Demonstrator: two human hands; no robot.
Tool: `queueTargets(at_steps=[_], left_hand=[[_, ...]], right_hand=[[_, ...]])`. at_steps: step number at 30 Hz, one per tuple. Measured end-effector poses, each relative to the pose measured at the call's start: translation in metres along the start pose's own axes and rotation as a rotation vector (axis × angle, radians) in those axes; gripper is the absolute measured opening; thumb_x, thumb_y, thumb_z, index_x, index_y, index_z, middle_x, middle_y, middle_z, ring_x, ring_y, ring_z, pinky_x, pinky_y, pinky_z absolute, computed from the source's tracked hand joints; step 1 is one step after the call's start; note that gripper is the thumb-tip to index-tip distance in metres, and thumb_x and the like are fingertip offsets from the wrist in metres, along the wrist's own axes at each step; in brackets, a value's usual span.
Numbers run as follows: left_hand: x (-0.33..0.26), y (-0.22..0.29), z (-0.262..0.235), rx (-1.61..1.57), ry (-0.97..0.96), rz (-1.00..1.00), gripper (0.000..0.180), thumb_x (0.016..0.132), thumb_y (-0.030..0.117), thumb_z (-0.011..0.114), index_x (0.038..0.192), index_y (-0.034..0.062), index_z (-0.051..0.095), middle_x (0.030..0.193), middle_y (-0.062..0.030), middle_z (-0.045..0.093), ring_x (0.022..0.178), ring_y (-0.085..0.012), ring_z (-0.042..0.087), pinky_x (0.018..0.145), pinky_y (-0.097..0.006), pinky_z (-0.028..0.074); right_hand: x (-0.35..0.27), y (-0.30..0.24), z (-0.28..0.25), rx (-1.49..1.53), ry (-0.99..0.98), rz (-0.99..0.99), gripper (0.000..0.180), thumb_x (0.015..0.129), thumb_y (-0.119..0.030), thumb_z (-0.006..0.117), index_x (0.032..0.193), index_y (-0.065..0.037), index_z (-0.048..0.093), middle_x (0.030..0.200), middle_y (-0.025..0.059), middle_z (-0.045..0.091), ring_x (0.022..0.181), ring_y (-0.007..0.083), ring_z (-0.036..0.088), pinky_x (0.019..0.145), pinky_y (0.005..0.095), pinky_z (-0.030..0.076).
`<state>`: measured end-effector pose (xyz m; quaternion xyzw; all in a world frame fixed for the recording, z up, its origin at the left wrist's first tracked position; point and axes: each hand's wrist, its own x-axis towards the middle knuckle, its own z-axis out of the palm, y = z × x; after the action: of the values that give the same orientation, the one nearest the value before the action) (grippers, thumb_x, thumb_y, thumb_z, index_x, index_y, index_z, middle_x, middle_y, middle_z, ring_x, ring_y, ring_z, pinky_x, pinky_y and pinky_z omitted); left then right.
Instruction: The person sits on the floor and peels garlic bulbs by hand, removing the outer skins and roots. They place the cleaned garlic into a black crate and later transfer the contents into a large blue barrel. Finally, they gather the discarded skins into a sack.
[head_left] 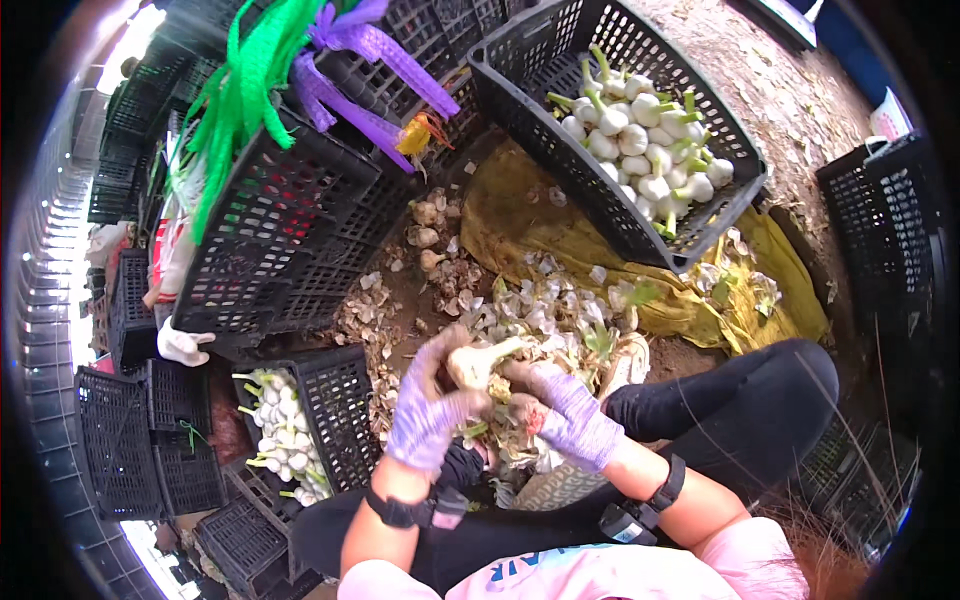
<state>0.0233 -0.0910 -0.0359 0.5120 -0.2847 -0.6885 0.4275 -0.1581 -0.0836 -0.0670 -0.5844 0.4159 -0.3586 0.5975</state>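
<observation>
A whitish garlic bulb point(472, 368) with a short stem is gripped in my left hand point(430, 405), which wears a purple-and-white glove. My right hand point(572, 408), gloved the same way, is closed just right of the bulb, below its stem. Whatever its fingers pinch, if anything, is too small to make out. Under both hands lies a heap of papery garlic skins point(555, 310) and leaf scraps, between my legs. Several unpeeled bulbs point(424, 236) rest on the ground beyond my left hand.
Ahead right, a black crate point(490, 75) holds many clean white garlic bulbs point(650, 140) on a yellow cloth point(500, 200). Another crate point(345, 410) of garlic stands left. An upright crate point(290, 220) bears green point(235, 110) and purple mesh nets point(330, 60). More crates point(885, 220) stand right.
</observation>
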Motion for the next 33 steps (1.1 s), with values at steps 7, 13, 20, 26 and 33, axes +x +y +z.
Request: queueTargets(at_steps=[7, 13, 20, 26, 33], left_hand=[[-0.094, -0.028, 0.039, 0.340, 0.010, 0.481, 0.074, 0.055, -0.013, 0.072, 0.119, 0.0116, 0.044, 0.119, -0.0087, 0.046, 0.110, -0.0218, 0.047, 0.092, -0.036, 0.042], [-0.126, -0.031, 0.042, 0.179, 0.005, 0.445, 0.069, 0.060, -0.005, 0.073, 0.121, 0.0096, 0.045, 0.117, -0.0086, 0.049, 0.108, -0.0222, 0.050, 0.091, -0.036, 0.043], [-0.140, -0.020, 0.056, -0.439, -0.086, 0.104, 0.070, 0.062, 0.020, 0.079, 0.122, 0.0077, 0.044, 0.118, -0.0101, 0.050, 0.103, -0.0214, 0.053, 0.087, -0.034, 0.046], [-0.137, -0.036, 0.048, 0.137, 0.022, 0.581, 0.065, 0.065, -0.009, 0.068, 0.122, 0.0127, 0.045, 0.117, -0.0089, 0.049, 0.108, -0.0216, 0.050, 0.091, -0.034, 0.042], [-0.134, -0.036, 0.046, -0.171, 0.054, 0.243, 0.050, 0.072, 0.028, 0.068, 0.113, 0.0056, 0.049, 0.100, -0.0081, 0.057, 0.077, -0.0154, 0.057, 0.059, -0.027, 0.048]], right_hand=[[-0.045, -0.050, 0.011, 0.599, 0.041, 0.146, 0.039, 0.078, -0.029, 0.064, 0.102, 0.001, 0.057, 0.086, 0.0051, 0.061, 0.078, 0.0095, 0.054, 0.071, 0.0247, 0.046], [-0.069, -0.088, 0.002, 0.526, -0.088, 0.208, 0.024, 0.080, -0.012, 0.060, 0.101, 0.001, 0.059, 0.080, 0.0027, 0.062, 0.069, 0.0071, 0.054, 0.062, 0.0223, 0.046], [-0.079, -0.076, 0.002, 0.524, -0.187, 0.166, 0.020, 0.079, -0.007, 0.058, 0.097, 0.001, 0.058, 0.078, 0.0009, 0.059, 0.065, 0.0046, 0.050, 0.057, 0.0198, 0.042], [-0.083, -0.087, 0.008, 0.665, -0.205, 0.194, 0.031, 0.078, -0.018, 0.066, 0.101, 0.000, 0.055, 0.088, 0.0042, 0.059, 0.067, 0.0074, 0.054, 0.055, 0.0209, 0.046], [-0.085, -0.063, 0.011, 0.610, -0.156, 0.297, 0.035, 0.075, -0.023, 0.068, 0.100, 0.000, 0.057, 0.078, 0.0004, 0.060, 0.067, 0.0057, 0.052, 0.057, 0.0200, 0.043]])
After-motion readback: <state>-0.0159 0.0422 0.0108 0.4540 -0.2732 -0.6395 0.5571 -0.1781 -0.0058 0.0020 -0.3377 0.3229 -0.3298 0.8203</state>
